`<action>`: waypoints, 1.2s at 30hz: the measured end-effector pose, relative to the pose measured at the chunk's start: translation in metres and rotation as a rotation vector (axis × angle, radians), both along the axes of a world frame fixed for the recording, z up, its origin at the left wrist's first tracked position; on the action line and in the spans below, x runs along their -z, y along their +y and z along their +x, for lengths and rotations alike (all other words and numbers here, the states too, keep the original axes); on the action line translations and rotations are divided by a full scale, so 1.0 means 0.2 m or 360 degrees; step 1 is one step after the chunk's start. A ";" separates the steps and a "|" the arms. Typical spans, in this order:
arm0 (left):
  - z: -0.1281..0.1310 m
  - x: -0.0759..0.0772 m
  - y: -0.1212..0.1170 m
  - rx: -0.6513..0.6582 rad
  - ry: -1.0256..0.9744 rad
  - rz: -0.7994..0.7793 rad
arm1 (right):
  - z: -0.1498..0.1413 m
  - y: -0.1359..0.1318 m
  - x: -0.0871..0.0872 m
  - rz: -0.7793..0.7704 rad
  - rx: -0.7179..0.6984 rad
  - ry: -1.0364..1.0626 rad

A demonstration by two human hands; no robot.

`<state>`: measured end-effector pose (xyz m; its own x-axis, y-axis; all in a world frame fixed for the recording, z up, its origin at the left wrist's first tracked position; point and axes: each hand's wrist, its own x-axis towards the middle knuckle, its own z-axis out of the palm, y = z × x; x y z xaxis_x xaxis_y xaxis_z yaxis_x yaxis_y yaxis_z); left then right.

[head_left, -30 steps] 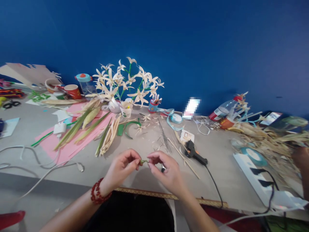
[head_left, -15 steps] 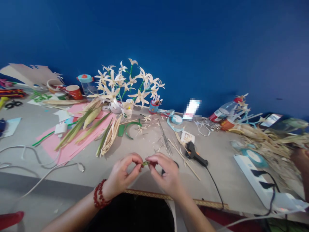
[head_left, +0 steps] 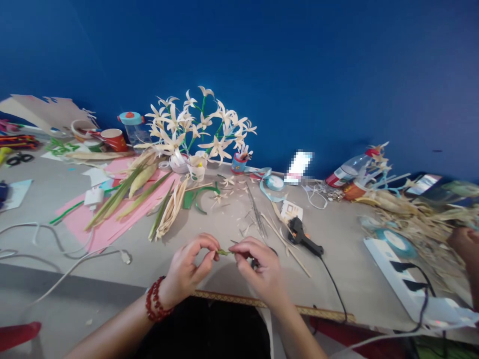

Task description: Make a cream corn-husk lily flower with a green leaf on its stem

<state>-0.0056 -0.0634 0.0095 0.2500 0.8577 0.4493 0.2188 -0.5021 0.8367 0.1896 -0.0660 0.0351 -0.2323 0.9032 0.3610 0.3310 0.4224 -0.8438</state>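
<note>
Over the table's near edge, my left hand (head_left: 192, 264), with a red bead bracelet (head_left: 155, 301) at the wrist, pinches one end of a small green strip (head_left: 223, 252). It looks like twisted husk, though it is too small to be sure. At its other end the fingertips of my right hand (head_left: 260, 264) are closed on it. Beneath the right palm a dark object on the table is mostly covered. Farther off lie a bundle of pale husk strips (head_left: 174, 212), thin wires (head_left: 257, 214) and a black glue gun (head_left: 304, 238).
White husk flowers (head_left: 202, 124) stand in cups by the blue wall. Pink paper (head_left: 82, 229) with green husks is at left. At right are a white power strip (head_left: 392, 281), a ribbon roll (head_left: 395, 243), a husk pile (head_left: 422, 214) and another person's hand (head_left: 464, 244).
My fingertips have drawn slightly apart, so more of the green strip shows between them. The things on the table stay in place.
</note>
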 end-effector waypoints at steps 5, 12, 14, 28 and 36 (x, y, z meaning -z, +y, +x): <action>0.00 0.00 0.00 -0.0014 0.0080 -0.0075 | 0.00 -0.01 -0.02 -0.0077 -0.0118 0.0025; 0.01 0.00 -0.01 -0.0050 0.0206 -0.0087 | -0.03 -0.01 0.00 -0.0037 -0.0187 -0.0007; 0.01 0.00 -0.02 -0.0066 0.0213 -0.0059 | -0.05 -0.01 0.01 0.0028 -0.0132 0.0013; 0.00 -0.04 -0.01 -0.0126 0.0274 0.0036 | -0.05 -0.01 0.01 0.0080 -0.0055 0.0046; 0.00 -0.05 -0.02 -0.0102 0.0306 0.0093 | -0.07 -0.01 0.04 -0.0041 -0.0070 0.0197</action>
